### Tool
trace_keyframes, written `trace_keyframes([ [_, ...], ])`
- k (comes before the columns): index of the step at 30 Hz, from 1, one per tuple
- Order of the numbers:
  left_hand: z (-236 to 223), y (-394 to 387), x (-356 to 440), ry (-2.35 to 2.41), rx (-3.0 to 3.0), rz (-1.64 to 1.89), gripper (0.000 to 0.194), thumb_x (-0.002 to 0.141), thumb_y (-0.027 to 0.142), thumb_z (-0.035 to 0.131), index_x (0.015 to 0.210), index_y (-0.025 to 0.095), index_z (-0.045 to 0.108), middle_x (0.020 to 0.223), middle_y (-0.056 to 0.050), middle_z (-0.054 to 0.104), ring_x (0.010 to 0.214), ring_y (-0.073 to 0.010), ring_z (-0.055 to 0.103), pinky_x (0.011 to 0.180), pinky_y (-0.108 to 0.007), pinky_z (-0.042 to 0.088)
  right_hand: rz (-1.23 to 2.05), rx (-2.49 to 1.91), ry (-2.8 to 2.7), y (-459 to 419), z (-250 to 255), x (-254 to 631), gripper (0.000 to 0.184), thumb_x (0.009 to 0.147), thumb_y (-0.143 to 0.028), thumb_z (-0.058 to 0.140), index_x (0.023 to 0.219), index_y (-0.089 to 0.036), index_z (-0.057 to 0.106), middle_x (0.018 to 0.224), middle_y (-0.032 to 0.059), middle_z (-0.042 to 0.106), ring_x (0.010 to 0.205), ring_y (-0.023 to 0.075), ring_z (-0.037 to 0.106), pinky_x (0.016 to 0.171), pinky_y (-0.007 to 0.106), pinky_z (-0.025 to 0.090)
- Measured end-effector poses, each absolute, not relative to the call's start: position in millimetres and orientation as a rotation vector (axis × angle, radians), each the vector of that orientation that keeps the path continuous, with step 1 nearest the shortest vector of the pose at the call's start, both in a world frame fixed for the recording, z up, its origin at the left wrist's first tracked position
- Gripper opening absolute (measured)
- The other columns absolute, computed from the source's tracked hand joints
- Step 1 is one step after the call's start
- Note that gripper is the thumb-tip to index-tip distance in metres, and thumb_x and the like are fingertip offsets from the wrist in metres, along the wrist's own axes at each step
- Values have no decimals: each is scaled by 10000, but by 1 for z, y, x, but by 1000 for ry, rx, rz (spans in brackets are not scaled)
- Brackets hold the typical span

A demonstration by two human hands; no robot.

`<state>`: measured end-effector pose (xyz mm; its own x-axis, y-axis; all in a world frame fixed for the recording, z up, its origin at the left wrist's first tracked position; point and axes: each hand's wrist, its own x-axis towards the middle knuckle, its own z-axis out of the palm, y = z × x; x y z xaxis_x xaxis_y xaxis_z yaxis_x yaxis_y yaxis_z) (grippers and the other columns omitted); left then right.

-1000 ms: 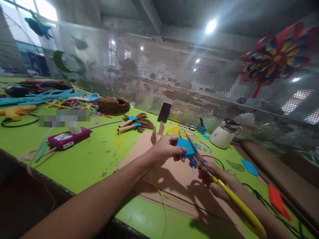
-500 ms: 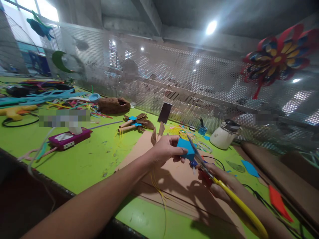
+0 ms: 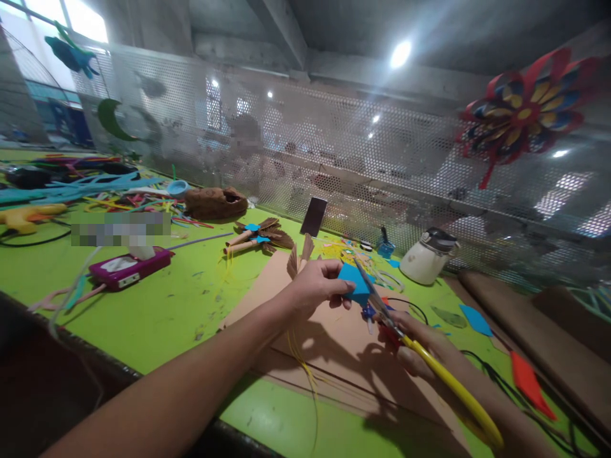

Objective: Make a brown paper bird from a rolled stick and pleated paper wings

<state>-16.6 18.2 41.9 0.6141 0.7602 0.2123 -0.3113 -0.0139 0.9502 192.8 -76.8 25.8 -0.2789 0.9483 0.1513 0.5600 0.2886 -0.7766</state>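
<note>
Between the thumb and fingers of my left hand [image 3: 319,284] is a small piece of blue paper [image 3: 356,284]. My right hand [image 3: 417,340] grips scissors [image 3: 429,359] with yellow and red handles, their blades at the right edge of the blue piece. Just behind my left hand is a pleated brown paper form [image 3: 300,254], and yellow strings hang below that hand. Under both hands lies a brown cardboard sheet [image 3: 258,299]. A blue tool, possibly a glue gun, is partly hidden by the scissors and my right hand.
Two brown pleated pieces with blue bands [image 3: 260,235] lie farther back. A phone [image 3: 314,216] leans upright by the mesh partition. A white kettle-like container [image 3: 427,256] stands at right, near blue and red scraps [image 3: 531,385]. A purple power strip [image 3: 128,268] sits at left.
The whole view has shifted slightly. My hands, the blue paper and the scissors keep nearly the same positions relative to each other.
</note>
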Motion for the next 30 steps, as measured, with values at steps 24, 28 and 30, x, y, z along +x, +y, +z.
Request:
trace_keyframes([
  [24,40,19,-15,358,1316,910,163,645,213,658,706,98,560,608,-54,608,541,-119,564,442,-202,360,863,-1279,-1882,-76,17,194,561,763,-585,528,1166,-195,504,939,101,599,847,220,603,738,319,506],
  [28,39,20,-15,362,1332,911,159,652,211,656,714,90,574,602,-56,611,529,-109,554,451,-204,367,857,-1293,-1860,-76,17,193,554,745,-588,547,1130,-189,534,910,93,603,811,215,608,720,310,506],
  [30,39,20,-15,363,1330,909,155,654,208,656,715,90,574,601,-55,611,533,-110,556,456,-204,368,868,-1298,-1843,-76,17,193,576,734,-605,546,1127,-184,537,912,95,603,820,221,607,719,310,506],
])
